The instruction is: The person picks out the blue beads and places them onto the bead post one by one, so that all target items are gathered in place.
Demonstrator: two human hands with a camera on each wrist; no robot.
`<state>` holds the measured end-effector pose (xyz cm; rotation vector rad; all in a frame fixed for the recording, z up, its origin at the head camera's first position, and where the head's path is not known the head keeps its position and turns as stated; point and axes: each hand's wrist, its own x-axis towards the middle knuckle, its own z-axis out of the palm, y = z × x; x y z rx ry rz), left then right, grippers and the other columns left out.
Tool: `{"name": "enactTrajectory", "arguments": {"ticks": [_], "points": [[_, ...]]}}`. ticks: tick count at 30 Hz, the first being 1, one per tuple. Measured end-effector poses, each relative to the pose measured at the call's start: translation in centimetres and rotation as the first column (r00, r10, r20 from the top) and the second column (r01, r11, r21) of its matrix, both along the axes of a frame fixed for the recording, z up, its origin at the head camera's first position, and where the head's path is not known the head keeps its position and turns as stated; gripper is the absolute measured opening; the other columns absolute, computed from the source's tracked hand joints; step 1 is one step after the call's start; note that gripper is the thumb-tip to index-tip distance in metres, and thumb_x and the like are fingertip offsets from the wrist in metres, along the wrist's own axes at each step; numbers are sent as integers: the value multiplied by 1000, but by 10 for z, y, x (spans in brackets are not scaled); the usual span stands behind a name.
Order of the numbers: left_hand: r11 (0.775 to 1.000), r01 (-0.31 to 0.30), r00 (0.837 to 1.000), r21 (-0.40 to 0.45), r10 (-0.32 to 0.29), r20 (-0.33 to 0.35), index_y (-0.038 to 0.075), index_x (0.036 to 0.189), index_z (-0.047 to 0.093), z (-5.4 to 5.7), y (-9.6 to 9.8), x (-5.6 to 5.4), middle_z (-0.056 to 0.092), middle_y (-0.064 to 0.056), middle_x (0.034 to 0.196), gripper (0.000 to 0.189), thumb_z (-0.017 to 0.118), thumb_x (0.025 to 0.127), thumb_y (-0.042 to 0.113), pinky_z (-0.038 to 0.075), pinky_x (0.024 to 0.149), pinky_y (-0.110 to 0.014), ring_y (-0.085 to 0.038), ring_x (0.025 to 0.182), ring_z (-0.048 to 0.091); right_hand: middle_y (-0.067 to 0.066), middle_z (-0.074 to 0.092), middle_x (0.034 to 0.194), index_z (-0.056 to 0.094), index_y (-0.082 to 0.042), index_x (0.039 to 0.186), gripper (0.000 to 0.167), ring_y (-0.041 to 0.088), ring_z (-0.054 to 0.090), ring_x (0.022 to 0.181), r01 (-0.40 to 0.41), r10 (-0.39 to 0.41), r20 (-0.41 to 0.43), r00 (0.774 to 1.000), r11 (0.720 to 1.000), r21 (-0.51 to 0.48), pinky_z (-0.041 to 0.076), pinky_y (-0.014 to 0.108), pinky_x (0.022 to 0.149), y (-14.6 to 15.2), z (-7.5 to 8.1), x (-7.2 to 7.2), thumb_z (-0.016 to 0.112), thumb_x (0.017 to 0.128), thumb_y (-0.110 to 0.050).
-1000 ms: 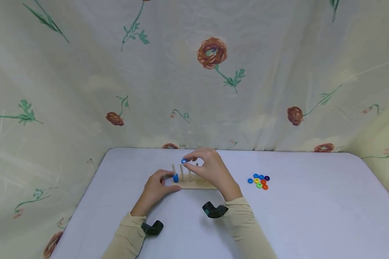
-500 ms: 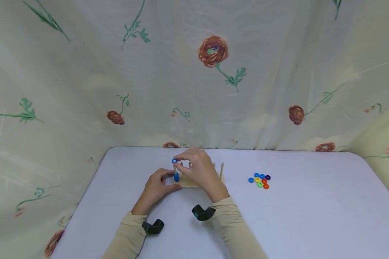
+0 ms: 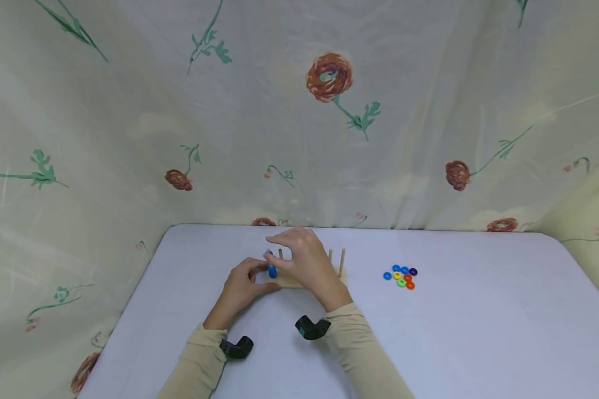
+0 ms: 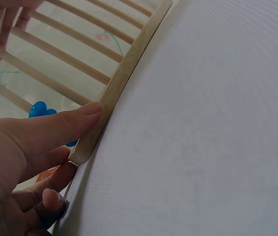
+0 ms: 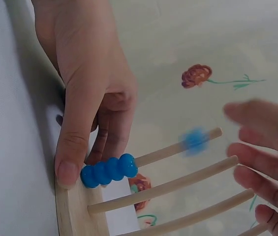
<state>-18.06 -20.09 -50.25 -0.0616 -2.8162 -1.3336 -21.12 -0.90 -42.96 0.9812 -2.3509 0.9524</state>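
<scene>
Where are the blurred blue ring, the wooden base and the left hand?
Blurred blue ring (image 5: 194, 141), right wrist view: its middle.
Wooden base (image 4: 119, 81), left wrist view: bare middle stretch.
Left hand (image 3: 239, 284), head view: its back.

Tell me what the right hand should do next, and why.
The right hand should probably reach for a loose blue ring: it holds nothing, and the blurred ring is already on the peg, above the stacked blue rings.
</scene>
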Motion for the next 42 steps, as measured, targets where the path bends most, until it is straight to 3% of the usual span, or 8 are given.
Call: {"name": "enactTrajectory", "arguments": {"ticks": [3, 11, 19, 32, 42], "points": [[1000, 0, 1000, 1, 0, 1, 12, 119, 75, 1, 0, 0, 56, -6, 90, 50, 93, 76, 30, 31, 60, -25, -14, 69, 41, 3, 78, 113, 79, -13, 116, 32, 24, 69, 110, 3, -3, 3, 1000, 1000, -13, 51, 47, 104, 0, 1, 0, 84, 88, -29], [1000, -7, 1000, -1, 7, 3, 13, 120, 76, 2, 0, -1, 56, -8, 90, 51, 93, 76, 32, 31, 60, -25, -15, 69, 41, 3, 78, 113, 80, -15, 115, 30, 22, 69, 110, 6, -5, 10, 1000, 1000, -28, 51, 46, 102, 0, 3, 0, 84, 88, -28], [1000, -14, 1000, -3, 14, 12, 13, 121, 75, 3, 0, -1, 57, -4, 93, 52, 93, 76, 32, 33, 60, -24, -14, 70, 43, 4, 78, 113, 80, -14, 113, 29, 24, 70, 113, 24, -24, 18, 1000, 999, -40, 44, 52, 114, 2, 7, 0, 84, 88, -27], [999, -25, 999, -23, 25, 26, 11, 122, 74, 0, 2, 0, 57, -3, 91, 54, 93, 76, 31, 33, 61, -24, -14, 71, 43, 2, 78, 113, 80, -16, 114, 30, 22, 69, 114, 55, -55, 23, 998, 998, -34, 49, 48, 108, 16, 8, 4, 84, 88, -30], [1000, -22, 1000, -20, 22, 9, 11, 123, 75, 1, 2, -1, 59, -3, 91, 55, 94, 75, 29, 34, 61, -24, -13, 71, 44, 1, 78, 112, 80, -16, 114, 31, 24, 68, 113, 110, -110, 20, 994, 994, 27, 52, 48, 101, 52, 14, 5, 85, 87, -30]]}}
